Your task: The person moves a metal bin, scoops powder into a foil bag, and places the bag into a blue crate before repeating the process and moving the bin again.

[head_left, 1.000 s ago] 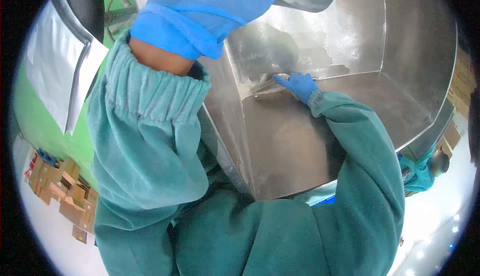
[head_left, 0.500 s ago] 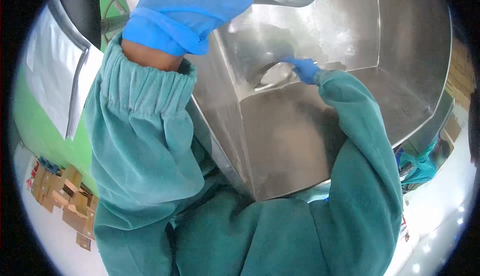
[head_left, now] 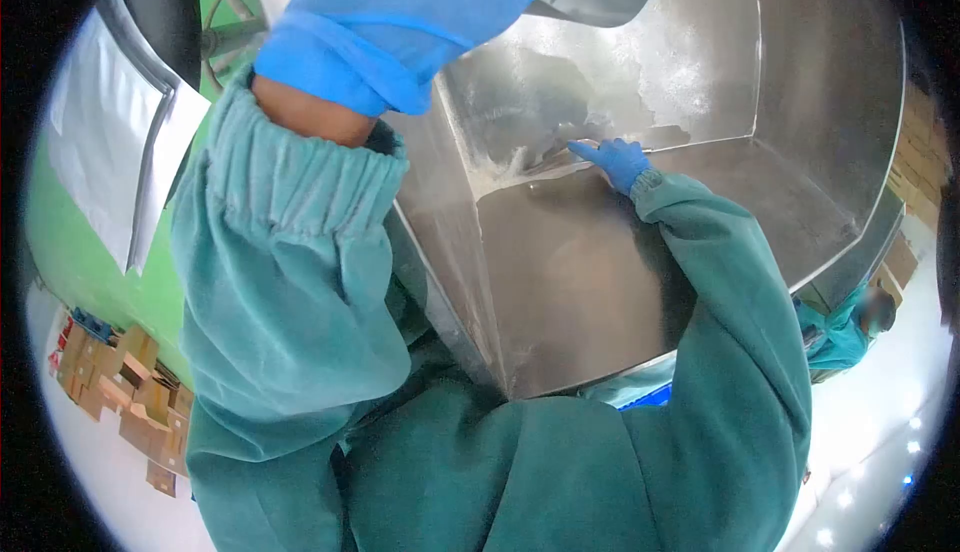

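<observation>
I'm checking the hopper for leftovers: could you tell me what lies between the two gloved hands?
In the head view, only the steel hopper wall, dusted with white powder, lies between the left hand and the right hand.

Bright, even lighting. Soft glare on the steel hopper (head_left: 700,72). Fisheye distortion bends edges; black vignette corners. Near blue glove (head_left: 400,22) blurred.

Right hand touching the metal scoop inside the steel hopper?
Touching. Head view: gloved right hand is closed on the scoop handle, low against the steel hopper wall.

A small metal scoop (head_left: 545,160) lies tilted against the powder-dusted inner corner of the steel hopper (head_left: 600,272).
</observation>
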Demonstrator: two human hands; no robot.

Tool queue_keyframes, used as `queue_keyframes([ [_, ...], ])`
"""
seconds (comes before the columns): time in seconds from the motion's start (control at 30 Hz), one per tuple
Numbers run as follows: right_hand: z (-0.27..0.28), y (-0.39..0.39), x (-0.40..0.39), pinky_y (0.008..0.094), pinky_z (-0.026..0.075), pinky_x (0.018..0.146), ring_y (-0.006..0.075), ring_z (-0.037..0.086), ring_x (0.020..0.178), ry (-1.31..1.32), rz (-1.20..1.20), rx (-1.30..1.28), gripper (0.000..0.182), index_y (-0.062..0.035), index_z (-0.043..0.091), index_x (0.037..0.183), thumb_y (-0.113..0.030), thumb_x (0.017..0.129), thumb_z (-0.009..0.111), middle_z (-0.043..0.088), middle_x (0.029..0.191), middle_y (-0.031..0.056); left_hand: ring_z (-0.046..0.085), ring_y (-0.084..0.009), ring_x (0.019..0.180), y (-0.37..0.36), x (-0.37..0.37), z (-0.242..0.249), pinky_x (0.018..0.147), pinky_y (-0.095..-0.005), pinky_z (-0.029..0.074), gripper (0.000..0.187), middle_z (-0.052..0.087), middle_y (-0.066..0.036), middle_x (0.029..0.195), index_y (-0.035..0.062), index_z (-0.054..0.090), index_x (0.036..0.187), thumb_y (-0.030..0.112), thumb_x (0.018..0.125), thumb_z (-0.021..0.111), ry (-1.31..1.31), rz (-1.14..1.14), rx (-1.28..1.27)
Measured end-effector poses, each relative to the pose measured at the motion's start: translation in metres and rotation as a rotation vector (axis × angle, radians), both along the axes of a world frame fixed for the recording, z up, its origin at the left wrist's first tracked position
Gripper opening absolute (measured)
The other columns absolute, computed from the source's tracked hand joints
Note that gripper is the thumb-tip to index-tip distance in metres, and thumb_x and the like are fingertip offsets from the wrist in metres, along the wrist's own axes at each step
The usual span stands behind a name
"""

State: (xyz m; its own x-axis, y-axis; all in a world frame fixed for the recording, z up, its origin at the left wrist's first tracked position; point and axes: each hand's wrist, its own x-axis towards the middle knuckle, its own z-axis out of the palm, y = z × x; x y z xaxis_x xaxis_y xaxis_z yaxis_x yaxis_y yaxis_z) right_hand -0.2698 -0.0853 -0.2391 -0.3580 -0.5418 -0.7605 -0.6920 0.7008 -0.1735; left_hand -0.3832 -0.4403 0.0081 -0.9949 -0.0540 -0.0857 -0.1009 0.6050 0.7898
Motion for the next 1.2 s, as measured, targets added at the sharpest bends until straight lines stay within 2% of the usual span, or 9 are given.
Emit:
queue_keyframes([
  [0.13, 0.002, -0.008, -0.021, 0.0434, 0.047, 0.074, 0.0292, 0.059, 0.09, -0.144, -0.152, -0.214, 0.066, -0.0329, 0.033, 0.133, -0.005, 0.077, 0.053, 0.06, 0.098, 0.0135, 0.055, -0.0328, 0.075, -0.003, -0.005, -0.038, 0.068, -0.0373, 0.045, 0.022, 0.055, -0.02, 0.081, -0.0037, 0.058, 0.089, 0.0, 0.069, 0.051, 0.52, -0.123, -0.194],
  [0.3, -0.015, 0.004, -0.039, 0.0375, 0.045, 0.087, 0.0298, 0.055, 0.103, -0.412, -0.413, -0.052, 0.052, -0.0227, 0.042, 0.13, -0.01, 0.081, 0.053, 0.057, 0.114, 0.0145, 0.053, -0.0363, 0.074, 0.0, -0.007, -0.023, 0.068, -0.0409, 0.043, 0.014, 0.054, -0.023, 0.077, -0.002, 0.057, 0.078, 0.0, 0.067, 0.048, 0.343, -0.153, -0.116],
  [0.4, 0.057, 0.007, -0.055, 0.0361, 0.044, 0.088, 0.0292, 0.057, 0.101, -0.41, -0.562, -0.014, 0.045, -0.0141, 0.044, 0.127, -0.01, 0.083, 0.051, 0.058, 0.11, 0.0168, 0.057, -0.0334, 0.078, 0.001, -0.015, -0.033, 0.069, -0.0377, 0.044, 0.023, 0.057, -0.021, 0.081, 0.0035, 0.059, 0.088, 0.001, 0.068, 0.047, 0.298, -0.219, -0.173],
  [0.5, 0.148, 0.022, -0.085, 0.0348, 0.044, 0.087, 0.0279, 0.058, 0.097, -0.303, -0.546, -0.303, 0.043, -0.0082, 0.046, 0.125, -0.011, 0.083, 0.052, 0.059, 0.108, 0.0182, 0.06, -0.0313, 0.08, 0.0, -0.016, -0.034, 0.071, -0.0351, 0.046, 0.034, 0.061, -0.019, 0.087, 0.0079, 0.062, 0.1, 0.003, 0.07, 0.048, 0.237, -0.274, -0.161],
  [0.6, 0.29, -0.02, -0.122, 0.0345, 0.044, 0.086, 0.0261, 0.058, 0.097, -0.08, -0.747, -0.18, 0.039, -0.0061, 0.049, 0.122, -0.012, 0.083, 0.052, 0.06, 0.105, 0.0172, 0.059, -0.0339, 0.08, 0.01, -0.011, -0.049, 0.072, -0.0366, 0.047, 0.03, 0.061, -0.02, 0.087, 0.0053, 0.062, 0.097, 0.003, 0.07, 0.05, 0.256, -0.217, -0.016],
  [0.73, 0.37, -0.044, -0.154, 0.0328, 0.046, 0.078, 0.0209, 0.06, 0.088, 0.267, -0.583, -0.197, 0.033, -0.0026, 0.053, 0.114, -0.007, 0.082, 0.051, 0.063, 0.098, 0.0146, 0.058, -0.0371, 0.083, 0.02, -0.001, -0.036, 0.075, -0.0379, 0.047, 0.027, 0.06, -0.022, 0.09, 0.002, 0.061, 0.093, 0.004, 0.067, 0.055, 0.227, -0.237, 0.0],
  [0.87, 0.39, -0.144, -0.154, 0.0396, 0.048, 0.074, 0.0352, 0.06, 0.087, 0.444, -0.354, 0.212, 0.027, -0.0009, 0.059, 0.101, -0.008, 0.076, 0.054, 0.063, 0.093, 0.0181, 0.059, -0.0369, 0.085, 0.03, 0.005, -0.016, 0.077, -0.039, 0.049, 0.026, 0.062, -0.02, 0.089, 0.0031, 0.063, 0.088, 0.016, 0.066, 0.063, 0.058, -0.323, -0.076],
  [1.0, 0.384, -0.215, -0.131, 0.0412, 0.051, 0.073, 0.035, 0.062, 0.083, 0.555, -0.263, 0.521, 0.022, -0.0022, 0.061, 0.095, -0.012, 0.076, 0.057, 0.064, 0.089, 0.0181, 0.059, -0.0364, 0.086, 0.03, 0.006, -0.014, 0.077, -0.0388, 0.049, 0.023, 0.062, -0.02, 0.088, 0.0029, 0.064, 0.085, 0.016, 0.067, 0.062, 0.018, -0.315, -0.067],
  [1.2, 0.401, -0.079, -0.162, 0.0416, 0.048, 0.071, 0.0352, 0.06, 0.084, 0.71, -0.381, 0.359, 0.03, -0.0093, 0.054, 0.107, -0.018, 0.079, 0.059, 0.063, 0.09, 0.0171, 0.056, -0.0357, 0.094, 0.025, -0.003, -0.022, 0.084, -0.0378, 0.044, 0.032, 0.06, -0.02, 0.098, 0.0034, 0.061, 0.098, 0.009, 0.067, 0.058, 0.002, -0.226, -0.076],
])
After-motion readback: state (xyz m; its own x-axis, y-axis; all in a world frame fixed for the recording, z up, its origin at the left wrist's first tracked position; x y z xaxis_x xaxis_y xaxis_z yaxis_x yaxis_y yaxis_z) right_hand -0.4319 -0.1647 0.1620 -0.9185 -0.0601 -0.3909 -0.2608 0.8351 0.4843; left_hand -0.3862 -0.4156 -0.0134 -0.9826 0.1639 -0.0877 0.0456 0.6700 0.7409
